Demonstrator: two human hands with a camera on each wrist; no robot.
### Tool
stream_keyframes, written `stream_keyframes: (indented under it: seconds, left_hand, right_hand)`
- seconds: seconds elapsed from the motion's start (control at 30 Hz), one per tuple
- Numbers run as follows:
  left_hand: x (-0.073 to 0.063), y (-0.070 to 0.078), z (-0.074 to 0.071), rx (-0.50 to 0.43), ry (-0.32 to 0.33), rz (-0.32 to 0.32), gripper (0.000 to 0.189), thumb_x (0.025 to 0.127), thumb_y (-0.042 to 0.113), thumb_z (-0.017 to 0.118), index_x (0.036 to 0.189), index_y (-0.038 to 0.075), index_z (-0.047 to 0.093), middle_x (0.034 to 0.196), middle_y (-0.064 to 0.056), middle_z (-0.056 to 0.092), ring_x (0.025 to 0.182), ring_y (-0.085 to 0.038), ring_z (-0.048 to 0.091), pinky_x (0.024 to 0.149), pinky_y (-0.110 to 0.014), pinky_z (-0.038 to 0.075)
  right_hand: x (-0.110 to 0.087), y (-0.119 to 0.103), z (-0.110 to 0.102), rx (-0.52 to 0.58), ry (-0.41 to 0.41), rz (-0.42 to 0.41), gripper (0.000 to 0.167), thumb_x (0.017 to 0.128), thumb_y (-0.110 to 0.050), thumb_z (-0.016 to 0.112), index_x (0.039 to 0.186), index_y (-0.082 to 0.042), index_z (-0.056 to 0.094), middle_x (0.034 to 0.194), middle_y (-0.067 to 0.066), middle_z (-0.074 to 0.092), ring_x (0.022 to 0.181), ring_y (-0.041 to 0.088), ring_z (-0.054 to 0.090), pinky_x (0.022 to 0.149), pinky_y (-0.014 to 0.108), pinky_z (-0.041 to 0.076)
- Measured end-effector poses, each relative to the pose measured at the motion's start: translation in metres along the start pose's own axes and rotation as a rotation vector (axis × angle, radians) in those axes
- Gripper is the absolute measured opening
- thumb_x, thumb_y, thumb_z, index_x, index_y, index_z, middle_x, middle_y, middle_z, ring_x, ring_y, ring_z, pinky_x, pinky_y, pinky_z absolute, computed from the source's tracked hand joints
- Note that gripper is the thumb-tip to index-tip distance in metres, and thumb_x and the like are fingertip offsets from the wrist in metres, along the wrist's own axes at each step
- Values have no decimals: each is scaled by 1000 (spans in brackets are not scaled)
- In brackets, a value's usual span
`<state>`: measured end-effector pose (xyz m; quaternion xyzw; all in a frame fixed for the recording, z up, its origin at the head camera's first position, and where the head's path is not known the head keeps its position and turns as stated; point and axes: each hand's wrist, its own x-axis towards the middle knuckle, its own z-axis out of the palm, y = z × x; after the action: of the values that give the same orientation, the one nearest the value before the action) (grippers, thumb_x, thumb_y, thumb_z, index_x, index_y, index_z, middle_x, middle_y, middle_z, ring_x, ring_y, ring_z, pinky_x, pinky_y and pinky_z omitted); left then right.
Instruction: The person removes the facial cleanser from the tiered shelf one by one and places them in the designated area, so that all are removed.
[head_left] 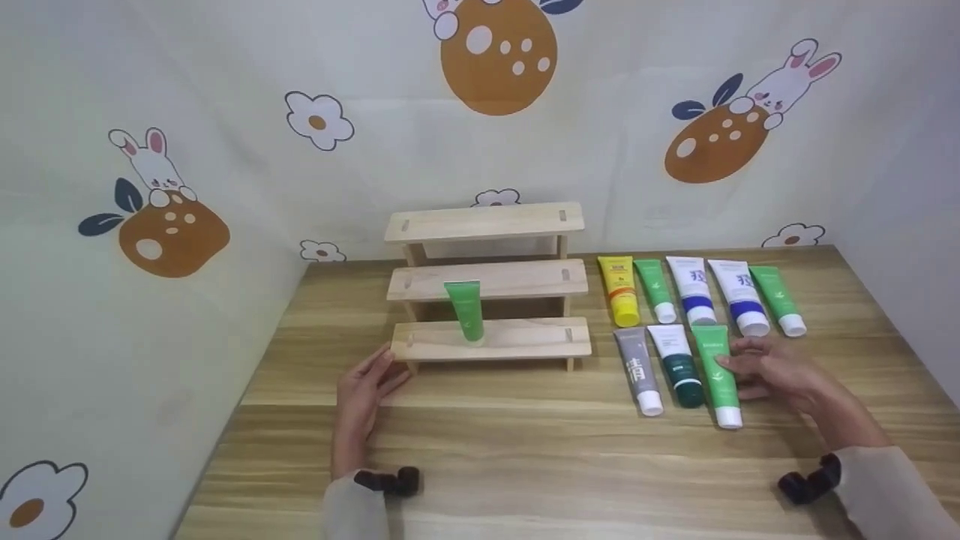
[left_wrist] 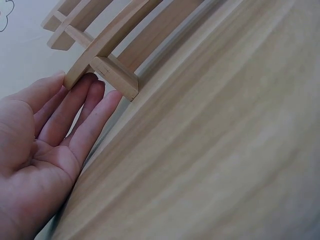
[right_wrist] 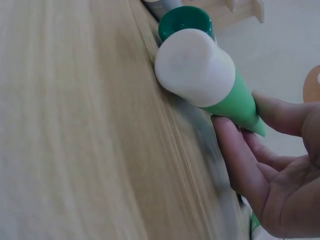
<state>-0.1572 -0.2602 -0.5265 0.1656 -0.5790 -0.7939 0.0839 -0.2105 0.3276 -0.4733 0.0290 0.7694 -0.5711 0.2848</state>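
At the left end of the lowest tier of a three-tier wooden display shelf (head_left: 510, 344), my left hand (head_left: 364, 394) grips the board's corner. In the left wrist view the thumb lies at the board's end (left_wrist: 80, 70) and the fingers reach beneath it. One small green tube (head_left: 466, 311) stands upright on that lowest tier. Over on the right, my right hand (head_left: 780, 373) pinches a larger green tube (head_left: 718, 371) by its side, thumb on top and fingers under. Its white cap (right_wrist: 195, 67) points toward the near edge. A white and dark-green tube (head_left: 677, 365) lies beside it.
Behind the right hand lies a row with a yellow tube (head_left: 619, 290), green tubes (head_left: 778, 298) and white-and-blue tubes (head_left: 739, 296). A grey tube (head_left: 640, 370) is left of the dark-green one. Patterned cloth (head_left: 375, 172) backs the wooden table (head_left: 525, 465).
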Motion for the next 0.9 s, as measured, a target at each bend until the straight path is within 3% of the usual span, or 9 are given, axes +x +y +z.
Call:
stream_keyframes:
  seconds: [0.13, 0.43, 0.67, 0.9]
  left_hand:
    - [1, 0, 0, 6, 6, -13, 48, 96, 11, 67, 137, -10, 53, 124, -12, 64, 96, -17, 73, 92, -40, 65]
    - [0, 0, 1, 18, -22, 5, 46, 98, 10, 64, 138, -10, 53, 122, -8, 66, 94, -16, 74, 92, -39, 65]
    - [-1, 2, 1, 19, -19, 4, 50, 98, 12, 65, 139, -11, 49, 142, -21, 54, 97, -13, 73, 94, -38, 64]
    - [-2, 3, 2, 30, -10, -6, 48, 98, 11, 65, 139, -10, 50, 149, -25, 46, 98, -12, 72, 94, -36, 64]
  right_hand:
    - [1, -1, -1, -19, 10, 24, 51, 99, -27, 64, 132, 4, 40, 97, -1, 63, 89, 12, 66, 80, 35, 67]
    - [-3, -10, 3, -144, 74, 73, 78, 99, -30, 64, 149, 16, 23, 109, 11, 62, 89, 14, 65, 81, 35, 66]
    - [-4, -15, 8, -233, 144, 88, 77, 98, -29, 66, 147, 16, 28, 115, 20, 61, 90, 16, 63, 76, 33, 65]
    - [-5, -16, 10, -270, 175, 91, 78, 97, -31, 68, 150, 12, 29, 133, 34, 54, 94, 17, 64, 77, 33, 65]
